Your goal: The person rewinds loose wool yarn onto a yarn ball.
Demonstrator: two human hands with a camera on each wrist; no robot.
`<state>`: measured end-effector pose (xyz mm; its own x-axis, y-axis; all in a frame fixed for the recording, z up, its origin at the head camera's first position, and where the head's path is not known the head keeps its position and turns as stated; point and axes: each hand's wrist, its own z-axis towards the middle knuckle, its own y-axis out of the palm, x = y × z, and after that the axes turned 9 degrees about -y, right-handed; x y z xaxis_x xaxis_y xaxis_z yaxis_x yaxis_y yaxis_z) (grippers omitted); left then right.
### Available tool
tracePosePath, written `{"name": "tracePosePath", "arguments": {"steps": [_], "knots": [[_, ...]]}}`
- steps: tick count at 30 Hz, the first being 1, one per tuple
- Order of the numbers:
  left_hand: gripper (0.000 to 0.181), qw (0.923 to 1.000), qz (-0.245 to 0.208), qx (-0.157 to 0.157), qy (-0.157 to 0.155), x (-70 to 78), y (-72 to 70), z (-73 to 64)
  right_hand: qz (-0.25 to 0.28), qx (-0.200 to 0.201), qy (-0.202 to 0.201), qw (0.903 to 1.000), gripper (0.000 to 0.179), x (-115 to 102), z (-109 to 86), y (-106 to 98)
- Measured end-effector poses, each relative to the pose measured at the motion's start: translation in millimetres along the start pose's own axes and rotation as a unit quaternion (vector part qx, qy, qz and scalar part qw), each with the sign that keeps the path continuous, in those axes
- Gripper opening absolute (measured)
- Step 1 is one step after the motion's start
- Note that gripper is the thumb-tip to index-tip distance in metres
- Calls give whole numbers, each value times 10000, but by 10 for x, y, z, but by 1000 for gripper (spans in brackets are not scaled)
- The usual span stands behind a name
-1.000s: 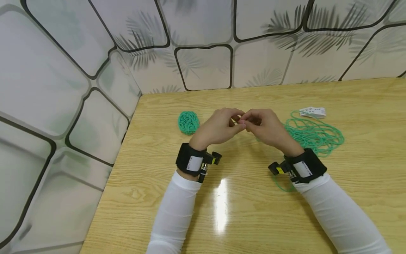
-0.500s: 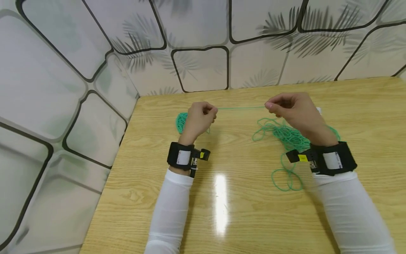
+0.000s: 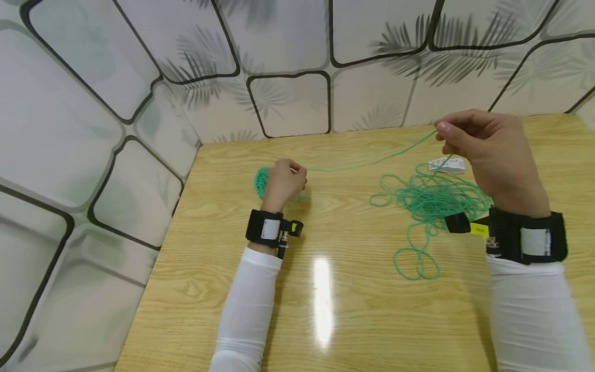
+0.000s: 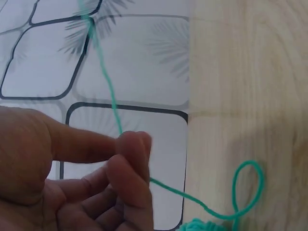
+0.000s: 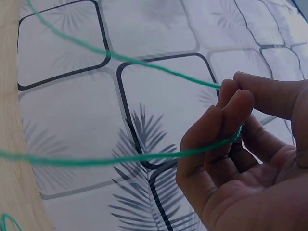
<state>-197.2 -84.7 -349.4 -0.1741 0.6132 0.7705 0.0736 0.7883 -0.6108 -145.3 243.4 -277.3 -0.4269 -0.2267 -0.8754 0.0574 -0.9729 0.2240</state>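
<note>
Head: a thin green yarn strand (image 3: 400, 153) sags between the left hand (image 3: 284, 181), beside a round green yarn ball (image 3: 261, 182), and the right hand (image 3: 495, 150), near a tangled green yarn heap (image 3: 432, 199). Left wrist: fingers pinch the strand. Right wrist: fingers pinch it too; the step looks like freeing slack; winding next needs light tension.

I see the left hand (image 3: 284, 182) pinching with its fingers (image 4: 127, 178); well to the right of that hand, the right hand (image 3: 501, 152) pinches too.
</note>
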Motion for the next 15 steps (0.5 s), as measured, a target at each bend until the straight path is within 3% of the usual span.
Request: {"name": "tracePosePath", "arguments": {"steps": [3,5,8,9,12,15], "knots": [[35,9975,563,-397,146,76,26,-55,-559,-584,70,9967,16,45,-19,154],[41,9936,730,-664,545,166,29,-115,-1315,-1011,177,9860,18,66,-46,270],[36,9804,199,-1329,1438,335,18,-253,-2210,-1498,307,9632,21,102,-93,452],[30,9720,-38,-1621,1699,396,13,-312,-2211,-1584,338,9617,22,121,-106,504],[14,9479,-379,-2302,2172,577,30,-500,-1461,-1539,409,9764,17,193,-140,636],[17,9450,-347,-2303,2296,682,126,-629,-559,-1251,405,9897,13,252,-172,715]]}}
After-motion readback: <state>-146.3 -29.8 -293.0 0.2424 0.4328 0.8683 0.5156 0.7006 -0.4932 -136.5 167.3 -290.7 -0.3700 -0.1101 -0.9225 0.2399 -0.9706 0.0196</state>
